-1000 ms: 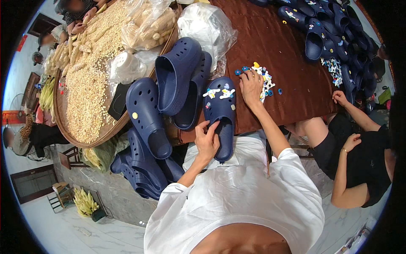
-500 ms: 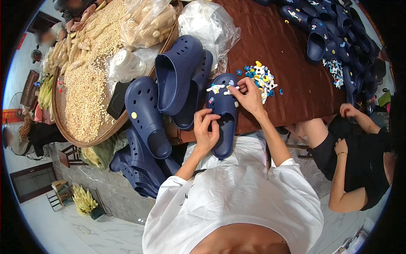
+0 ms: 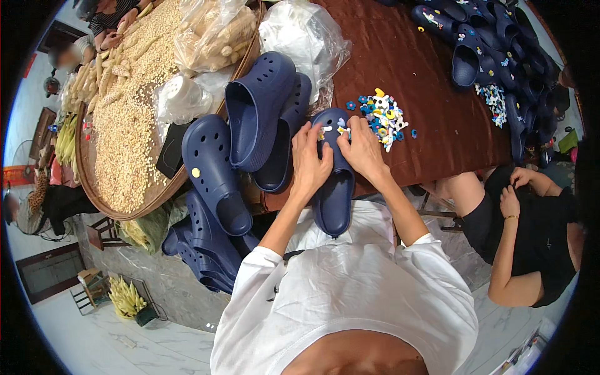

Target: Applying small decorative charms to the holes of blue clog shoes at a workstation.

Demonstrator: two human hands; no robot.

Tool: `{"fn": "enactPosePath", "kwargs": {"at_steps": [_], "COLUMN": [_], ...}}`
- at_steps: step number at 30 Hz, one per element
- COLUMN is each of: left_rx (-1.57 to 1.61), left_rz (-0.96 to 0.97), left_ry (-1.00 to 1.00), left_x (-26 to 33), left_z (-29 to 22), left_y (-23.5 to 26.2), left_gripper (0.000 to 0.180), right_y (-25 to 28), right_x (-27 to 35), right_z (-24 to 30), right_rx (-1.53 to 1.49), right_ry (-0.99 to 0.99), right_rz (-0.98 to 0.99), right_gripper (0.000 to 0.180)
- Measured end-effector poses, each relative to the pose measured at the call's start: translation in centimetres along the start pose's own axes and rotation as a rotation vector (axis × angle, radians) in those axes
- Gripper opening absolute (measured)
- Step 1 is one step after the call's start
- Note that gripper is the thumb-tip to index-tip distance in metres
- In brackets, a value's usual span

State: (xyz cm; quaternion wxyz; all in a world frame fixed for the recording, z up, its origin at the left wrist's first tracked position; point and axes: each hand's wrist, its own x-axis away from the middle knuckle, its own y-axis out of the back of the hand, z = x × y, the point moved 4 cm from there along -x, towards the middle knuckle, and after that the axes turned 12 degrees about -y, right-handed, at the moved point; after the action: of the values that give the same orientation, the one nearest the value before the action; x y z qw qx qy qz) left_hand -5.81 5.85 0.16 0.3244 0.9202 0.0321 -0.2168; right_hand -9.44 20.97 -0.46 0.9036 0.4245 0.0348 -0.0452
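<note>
A navy clog [image 3: 334, 203] lies in front of me at the table edge, toe away from me. My left hand [image 3: 310, 159] is closed round the left side of its front, fingers up by a white charm. On the opposite side, my right hand [image 3: 364, 150] grips the clog, its fingers at another small white-and-yellow charm [image 3: 342, 130]. A pale purple charm [image 3: 341, 122] shows near the toe. Fingers partly cover the charms. Just beyond my right hand lies a pile of loose shoe charms [image 3: 389, 119] in white, blue and yellow.
More navy clogs [image 3: 261, 103] stand at my left, one bearing a yellow charm. A round tray [image 3: 106, 203] of corn kernels and a clear plastic bag [image 3: 303, 44] lie beyond. Decorated clogs [image 3: 465, 59] are heaped far right on the brown cloth [image 3: 450, 144]. Another person [image 3: 531, 231] sits at right.
My left hand has moved forward from beside the clog's opening onto its front. My right hand has come down against the clog's side. The seated person's hands have come together.
</note>
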Motion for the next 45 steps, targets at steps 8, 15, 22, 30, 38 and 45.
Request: {"fn": "enactPosePath", "kwargs": {"at_steps": [8, 15, 22, 30, 38, 45], "left_rx": [-0.115, -0.146, -0.208, -0.133, -0.105, -0.058], "left_rz": [0.101, 0.042, 0.002, 0.005, -0.018, -0.062], "left_ry": [0.034, -0.017, -0.075, -0.08, -0.079, -0.111], "left_x": [-0.1, 0.5, 0.5, 0.8, 0.6, 1.0], "left_z": [1.2, 0.7, 0.5, 1.0, 1.4, 2.1], "left_y": [-0.7, -0.8, -1.6, -1.2, -1.7, -2.6], "left_gripper": [0.045, 0.035, 0.027, 0.027, 0.026, 0.02], "right_y": [0.4, 1.4, 0.5, 0.5, 3.9, -0.3], "right_x": [1.3, 0.5, 0.7, 0.3, -2.5, -1.4], "right_z": [1.2, 0.6, 0.0, -2.8, -2.6, -1.1], "right_rx": [0.078, 0.036, 0.083, -0.037, 0.308, -0.069], "right_ry": [0.106, -0.059, -0.016, -0.007, 0.072, -0.098], "right_rz": [0.08, 0.129, 0.173, -0.027, -0.402, 0.056], "right_gripper": [0.038, 0.062, 0.036, 0.017, 0.042, 0.062]}}
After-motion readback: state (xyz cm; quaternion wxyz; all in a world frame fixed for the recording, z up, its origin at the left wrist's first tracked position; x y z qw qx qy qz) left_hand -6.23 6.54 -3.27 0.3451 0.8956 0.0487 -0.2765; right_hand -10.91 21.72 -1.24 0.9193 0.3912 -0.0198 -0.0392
